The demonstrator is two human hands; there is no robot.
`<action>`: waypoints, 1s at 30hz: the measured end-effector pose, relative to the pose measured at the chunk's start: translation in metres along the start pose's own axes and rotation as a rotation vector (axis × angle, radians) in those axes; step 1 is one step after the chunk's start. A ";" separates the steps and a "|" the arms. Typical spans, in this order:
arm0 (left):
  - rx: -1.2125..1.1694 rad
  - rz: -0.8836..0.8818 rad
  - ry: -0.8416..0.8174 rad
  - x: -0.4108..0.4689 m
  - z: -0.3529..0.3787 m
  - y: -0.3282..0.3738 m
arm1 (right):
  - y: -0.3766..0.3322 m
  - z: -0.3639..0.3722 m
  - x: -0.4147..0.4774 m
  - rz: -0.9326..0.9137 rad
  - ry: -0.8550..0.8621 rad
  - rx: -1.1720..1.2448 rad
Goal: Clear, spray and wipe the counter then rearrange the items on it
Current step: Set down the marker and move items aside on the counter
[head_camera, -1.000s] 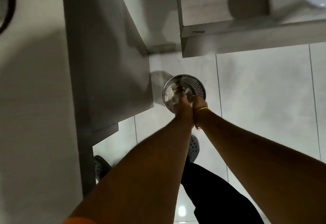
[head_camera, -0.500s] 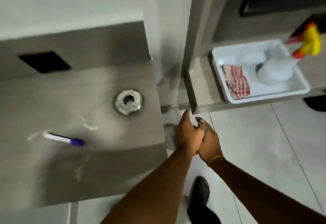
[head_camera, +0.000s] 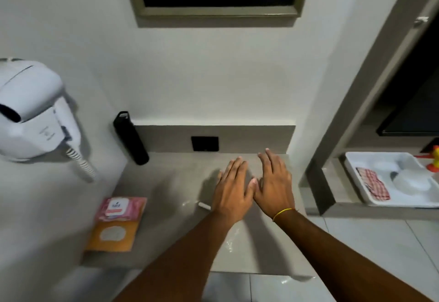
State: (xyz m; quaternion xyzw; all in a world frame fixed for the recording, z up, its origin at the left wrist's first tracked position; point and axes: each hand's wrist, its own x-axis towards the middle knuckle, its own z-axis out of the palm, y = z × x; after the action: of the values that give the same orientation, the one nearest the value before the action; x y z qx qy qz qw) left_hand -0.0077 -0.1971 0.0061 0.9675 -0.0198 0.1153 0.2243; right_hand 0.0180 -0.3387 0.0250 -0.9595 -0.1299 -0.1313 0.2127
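We note bottle (head_camera: 131, 138) at counter (head_camera: 171, 182) back left; wipes pack (head_camera: 121, 208) front left, overlapping pouch (head_camera: 114, 232); both hands (head_camera: 231, 188) mid-counter; tray (head_camera: 356, 171) on shelf to the right, cloth (head_camera: 373, 182) in it

Both hands flat and empty over the grey counter (head_camera: 166, 187), mid-frame.

Left hand (head_camera: 231, 188) and right hand (head_camera: 273, 182) side by side, fingers spread, thumbs nearly touching; yellow band (head_camera: 282, 212) on right wrist. White pen (head_camera: 204, 206) pokes out just left of left hand. Pink wipes pack (head_camera: 121, 207) over orange packet (head_camera: 112, 235) at lower left, black bottle (head_camera: 130, 137) at back-left corner. White tray (head_camera: 356, 182) at right edge holds checked cloth (head_camera: 373, 184).
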 end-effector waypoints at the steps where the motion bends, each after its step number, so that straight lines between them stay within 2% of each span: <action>1: 0.057 -0.034 -0.055 -0.006 -0.002 -0.019 | -0.010 0.009 -0.005 -0.014 -0.034 -0.004; 5: 0.206 -0.174 -0.269 -0.024 0.001 -0.088 | -0.038 0.059 -0.023 -0.048 -0.236 -0.015; 10: 0.324 -0.197 -0.432 -0.032 0.024 -0.135 | -0.041 0.123 -0.040 -0.058 -0.496 0.055; 13: 0.351 -0.224 -0.503 -0.036 0.040 -0.146 | -0.035 0.150 -0.042 -0.011 -0.569 0.056; 17: 0.391 -0.164 -0.579 -0.029 0.059 -0.155 | -0.026 0.169 -0.037 0.014 -0.616 0.057; 22: 0.401 -0.049 -0.588 -0.018 0.065 -0.159 | -0.017 0.175 -0.021 0.008 -0.692 0.017; 24: 0.416 0.058 -0.604 -0.017 0.060 -0.158 | -0.016 0.175 -0.014 -0.011 -0.720 0.042; 26: 0.445 0.124 -0.551 -0.019 0.058 -0.163 | -0.018 0.174 -0.009 -0.039 -0.728 0.080; 30: 0.426 0.112 -0.438 -0.024 0.038 -0.180 | -0.032 0.176 0.001 -0.090 -0.718 0.123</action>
State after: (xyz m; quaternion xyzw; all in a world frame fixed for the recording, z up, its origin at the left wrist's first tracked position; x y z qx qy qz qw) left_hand -0.0071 -0.0526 -0.1099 0.9920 -0.0961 -0.0821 0.0002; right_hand 0.0434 -0.2323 -0.1167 -0.9232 -0.2461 0.2125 0.2051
